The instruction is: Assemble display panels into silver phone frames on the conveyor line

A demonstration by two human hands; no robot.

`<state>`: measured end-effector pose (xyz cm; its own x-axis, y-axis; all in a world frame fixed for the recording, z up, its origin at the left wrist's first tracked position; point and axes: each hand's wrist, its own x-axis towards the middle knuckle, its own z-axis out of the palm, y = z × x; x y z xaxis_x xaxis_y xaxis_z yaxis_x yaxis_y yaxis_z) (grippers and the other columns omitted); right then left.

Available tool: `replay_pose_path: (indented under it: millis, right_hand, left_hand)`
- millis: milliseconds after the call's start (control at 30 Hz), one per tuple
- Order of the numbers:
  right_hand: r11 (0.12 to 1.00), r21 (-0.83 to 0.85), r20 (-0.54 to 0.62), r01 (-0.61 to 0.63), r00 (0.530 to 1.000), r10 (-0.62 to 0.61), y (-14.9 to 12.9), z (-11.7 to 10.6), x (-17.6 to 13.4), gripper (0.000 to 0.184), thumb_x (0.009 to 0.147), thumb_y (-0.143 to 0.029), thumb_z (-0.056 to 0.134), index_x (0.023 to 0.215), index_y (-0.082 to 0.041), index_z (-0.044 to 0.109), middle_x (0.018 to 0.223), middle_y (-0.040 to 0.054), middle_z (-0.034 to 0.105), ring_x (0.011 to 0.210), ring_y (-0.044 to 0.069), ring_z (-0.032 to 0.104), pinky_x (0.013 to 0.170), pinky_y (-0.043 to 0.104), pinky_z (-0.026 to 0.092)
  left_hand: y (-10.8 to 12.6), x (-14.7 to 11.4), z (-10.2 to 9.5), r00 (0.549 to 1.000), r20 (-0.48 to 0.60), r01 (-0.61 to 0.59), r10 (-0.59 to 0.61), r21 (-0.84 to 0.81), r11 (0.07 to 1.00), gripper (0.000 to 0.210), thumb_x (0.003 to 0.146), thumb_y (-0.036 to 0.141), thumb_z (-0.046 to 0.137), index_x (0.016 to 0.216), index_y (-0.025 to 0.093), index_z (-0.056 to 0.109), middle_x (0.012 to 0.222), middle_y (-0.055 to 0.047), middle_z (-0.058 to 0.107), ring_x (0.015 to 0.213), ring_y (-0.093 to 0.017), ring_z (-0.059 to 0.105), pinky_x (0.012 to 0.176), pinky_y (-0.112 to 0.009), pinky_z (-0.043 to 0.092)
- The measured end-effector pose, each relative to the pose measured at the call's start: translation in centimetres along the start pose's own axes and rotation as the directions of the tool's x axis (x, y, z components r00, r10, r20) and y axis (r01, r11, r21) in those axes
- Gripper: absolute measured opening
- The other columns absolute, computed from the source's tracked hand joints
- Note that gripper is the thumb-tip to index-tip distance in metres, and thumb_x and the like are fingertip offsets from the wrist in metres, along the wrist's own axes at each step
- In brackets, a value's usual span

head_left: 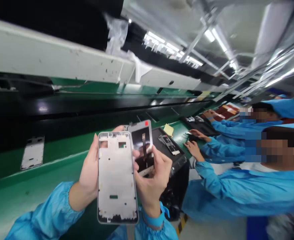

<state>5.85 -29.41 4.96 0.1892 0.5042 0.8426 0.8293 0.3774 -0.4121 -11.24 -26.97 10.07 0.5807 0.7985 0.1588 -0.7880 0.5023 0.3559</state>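
While the left grip point(90, 166) clasps a pale frame point(117, 176) above the green desk point(9, 200), the right grip point(155, 173) grasps a dark screen point(142, 148) beside and partly behind it. Another frame point(33, 153) lies at left by the dark strip point(5, 158) along the desk, and at right a black tray point(159, 155) bears several parts point(170, 144), with a yellow pad point(168, 130) near its far edge. A white beam point(62, 60) spans the desk, bright lights point(217, 36) line the ceiling, and co-workers point(227, 186) in blue sit farther along at right.
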Motion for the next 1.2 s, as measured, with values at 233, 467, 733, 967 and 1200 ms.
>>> replay_pose_path:
  millis: [233,467,733,967,1200]
  right_hand:
    - [0.993,0.077,0.089,-0.084,0.993,0.077,0.1,3.8,0.2,0.055,0.099,-0.032,0.065,0.153,-0.024,0.058,0.121,0.0154,0.057,0.114,0.032,0.065,0.09,0.05,0.065]
    - [0.962,0.223,0.448,-0.157,0.893,0.042,2.5,2.5,-0.4,0.069,0.1,-0.022,0.059,0.166,-0.033,0.043,0.15,0.0155,0.049,0.13,0.031,0.061,0.106,0.051,0.06]
    - [0.76,0.505,0.427,-0.408,0.884,0.191,2.1,1.6,3.5,0.04,0.109,-0.041,0.056,0.147,-0.031,0.063,0.157,0.0093,0.059,0.143,0.03,0.059,0.106,0.049,0.064]
    - [0.631,0.657,0.183,-0.412,0.899,0.397,-1.5,4.4,3.5,0.038,0.106,-0.049,0.06,0.133,-0.022,0.064,0.137,0.0131,0.072,0.13,0.028,0.068,0.113,0.05,0.057]
    - [0.7,0.582,0.093,-0.414,0.889,0.449,-1.9,4.9,4.2,0.028,0.107,-0.049,0.05,0.101,-0.022,0.056,0.109,0.0091,0.067,0.104,0.021,0.07,0.098,0.04,0.059]
  left_hand:
    - [0.5,1.7,-0.5,0.979,-0.204,-0.019,0.022,0.016,1.0,0.067,0.11,0.065,0.016,0.167,0.037,0.035,0.103,-0.01,0.08,0.081,-0.03,0.081,0.069,-0.043,0.066]
    - [0.9,3.2,-3.1,0.976,-0.174,0.158,-0.132,0.149,0.976,0.071,0.111,0.059,0.023,0.167,0.017,0.038,0.094,-0.016,0.081,0.072,-0.03,0.08,0.063,-0.038,0.064]
    - [0.7,3.0,-5.2,0.995,-0.049,0.102,-0.09,0.517,0.85,0.087,0.101,0.073,0.051,0.168,0.02,0.039,0.111,-0.018,0.081,0.079,-0.026,0.078,0.073,-0.035,0.062]
    - [0.1,2.5,-6.0,0.963,0.245,-0.264,0.115,0.941,0.211,0.063,0.107,0.058,0.048,0.162,0.026,0.052,0.175,-0.01,0.037,0.163,-0.038,0.029,0.133,-0.055,0.025]
    - [0.2,2.0,-4.2,0.936,0.35,-0.353,0.048,0.928,0.115,0.054,0.108,0.037,0.053,0.16,0.022,0.055,0.171,-0.012,0.042,0.158,-0.034,0.039,0.133,-0.05,0.027]
